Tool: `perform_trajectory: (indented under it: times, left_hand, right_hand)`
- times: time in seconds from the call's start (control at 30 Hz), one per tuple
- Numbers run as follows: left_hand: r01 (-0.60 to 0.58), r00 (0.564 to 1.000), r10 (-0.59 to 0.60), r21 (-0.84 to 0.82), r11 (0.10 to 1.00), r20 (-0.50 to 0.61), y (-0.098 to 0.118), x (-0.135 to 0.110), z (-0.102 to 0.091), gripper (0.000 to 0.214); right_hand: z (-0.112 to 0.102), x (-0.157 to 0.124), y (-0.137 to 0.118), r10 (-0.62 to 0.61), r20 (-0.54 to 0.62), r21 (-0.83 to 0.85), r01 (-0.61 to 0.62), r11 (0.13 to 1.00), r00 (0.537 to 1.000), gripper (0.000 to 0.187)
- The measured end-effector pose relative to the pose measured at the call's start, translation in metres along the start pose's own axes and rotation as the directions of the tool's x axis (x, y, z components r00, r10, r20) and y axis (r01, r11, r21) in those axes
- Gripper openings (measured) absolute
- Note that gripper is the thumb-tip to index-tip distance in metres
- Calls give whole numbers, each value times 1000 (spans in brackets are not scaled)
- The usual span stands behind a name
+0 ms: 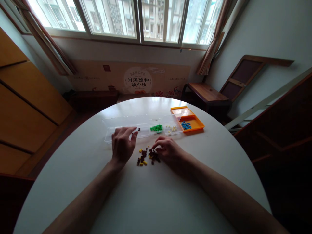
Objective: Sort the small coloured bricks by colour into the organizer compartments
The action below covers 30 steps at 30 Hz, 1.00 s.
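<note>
A small heap of dark brown and yellow beads (146,157) lies on the round white table (151,198). My right hand (168,151) rests at the heap's right edge, fingers curled down and pinched among the beads. My left hand (122,144) hovers left of the heap, at the front edge of a long clear compartment box (122,125), fingers loosely bent and apart. A few dark beads (138,129) lie in the box near its fingertips. Further right, the box holds green beads (156,128) and pale yellow beads (171,129).
An orange tray (192,121) with blue beads (186,125) stands at the right end of the clear box. Behind the table are a wooden bench, a printed panel under the windows and a wooden cabinet on the left.
</note>
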<state>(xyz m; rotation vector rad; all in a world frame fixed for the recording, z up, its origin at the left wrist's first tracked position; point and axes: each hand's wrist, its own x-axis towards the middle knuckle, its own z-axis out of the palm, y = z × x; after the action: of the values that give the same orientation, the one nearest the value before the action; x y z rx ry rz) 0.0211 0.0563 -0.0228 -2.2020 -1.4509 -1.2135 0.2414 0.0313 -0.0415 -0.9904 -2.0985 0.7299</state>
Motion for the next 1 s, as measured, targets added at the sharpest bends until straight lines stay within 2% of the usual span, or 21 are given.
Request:
perform_trajectory:
  times: [0.07,0.13,0.3,0.5,0.6,0.7,0.77,0.87,0.93,1.0]
  left_hand:
    - [115,993,-114,39,993,-16,-4,1,1,21]
    - [160,987,-160,29,987,-20,-6,2,1,23]
    - [118,993,-119,-7,993,-20,1,3,-3,19]
    - [-25,1000,26,-37,999,14,9,1,-3,15]
    - [-103,994,105,-59,993,43,10,1,-4,12]
    - [-188,979,194,-92,978,57,12,2,-7,9]
    - [-270,956,282,-130,954,78,14,2,-9,7]
    - [-397,895,427,-204,895,127,17,1,-10,6]
    - [-439,864,479,-233,867,153,19,1,-11,7]
    - [-453,853,495,-236,860,166,21,1,-11,8]
  right_hand:
    - [-2,-1,1,-22,32,-19,23,1000,999,22]
    - [-4,-1,2,-38,53,-41,40,998,998,20]
    - [-7,0,0,-59,77,-89,66,994,995,19]
    - [-6,0,-1,-80,103,-202,99,974,991,15]
    - [-6,0,-2,-103,127,-291,137,947,987,12]
    - [-5,1,-2,-95,104,-307,123,944,990,7]
    - [-4,3,-2,-58,41,-263,66,963,998,5]
    - [-1,6,-2,-1,-45,-160,-6,987,999,6]
    - [1,8,-3,17,-61,-91,-23,996,998,7]
    - [3,9,-5,29,-64,-36,-31,999,998,7]
